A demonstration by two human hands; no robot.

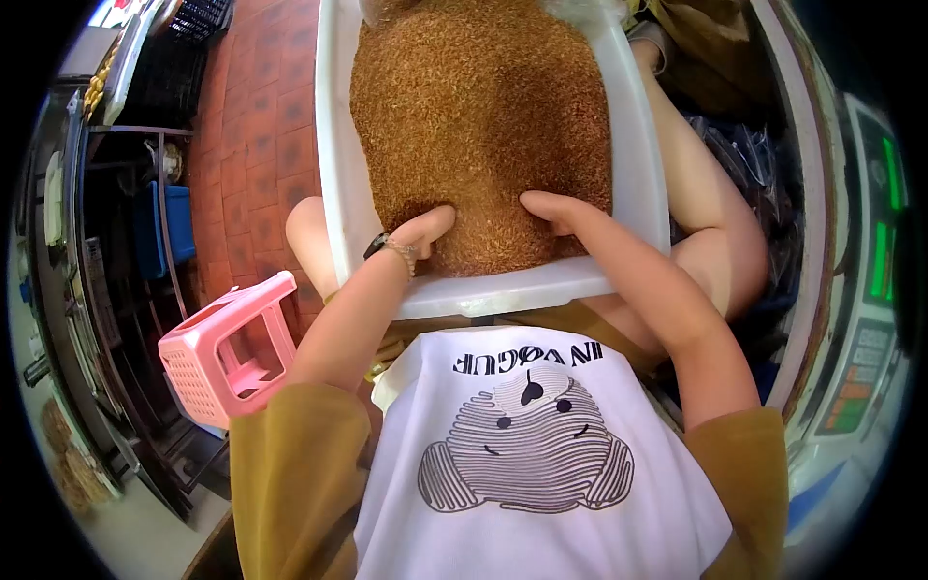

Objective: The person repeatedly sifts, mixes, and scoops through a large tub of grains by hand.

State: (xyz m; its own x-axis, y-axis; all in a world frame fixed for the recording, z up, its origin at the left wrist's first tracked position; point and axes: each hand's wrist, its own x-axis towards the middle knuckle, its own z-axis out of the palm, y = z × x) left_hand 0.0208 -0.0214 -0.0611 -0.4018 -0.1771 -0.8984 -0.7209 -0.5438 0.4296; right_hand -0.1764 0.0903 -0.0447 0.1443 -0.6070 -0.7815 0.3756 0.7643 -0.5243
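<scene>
A white plastic tub (338, 155) stands between the person's legs, holding a broad heap of loose, brown, grain-like bits (474, 116). My left hand (425, 230) is pushed into the near left part of the heap, thumb pointing inward. Across from it, my right hand (556, 209) sits in the near right part, its thumb also pointing inward. Most fingers of both hands are buried, so their grip is hidden. Between the hands lies a low mound of the same brown bits. A dark band and a beaded bracelet (398, 253) circle my left wrist.
On the left, a pink plastic stool (227, 348) stands on the red tiled floor (256, 126). Beyond it are a dark metal rack (159, 145) and a blue bin (174, 227). Dark plastic bags (739, 159) lie at right, beside a machine with a green-lit display (882, 261).
</scene>
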